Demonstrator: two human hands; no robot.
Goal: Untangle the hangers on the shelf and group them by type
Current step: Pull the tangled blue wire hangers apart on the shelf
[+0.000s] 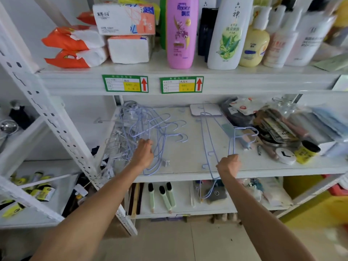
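The pink shampoo bottle (179, 32) stands on the upper board, and both groups of hangers lie on the shelf (184, 162) one level below it.

Below and left of the bottle is a tangle of lilac wire hangers (150, 125). Their long axes run roughly from the back of the shelf to the front. Their hooks all turn rightward, ending almost straight under the bottle, and one lower end pokes out past the shelf's front edge. The left hand (144, 153) reaches into the near side of this tangle, and its fingers (148, 143) are curled tight around a few of the wires.

Below and slightly right of the bottle is a separate lilac hanger (204, 136), well apart from the tangle. Its long axis also runs back to front, with its near end hanging over the shelf edge. Its hook points right, away from the bottle's side. The right hand (228, 164) is clenched in a fist around the wire near its neck. Whether one hanger or two lie stacked here is unclear.

Further left than the tangle, a silvery wire bundle (116, 142) is too blurred to make out.
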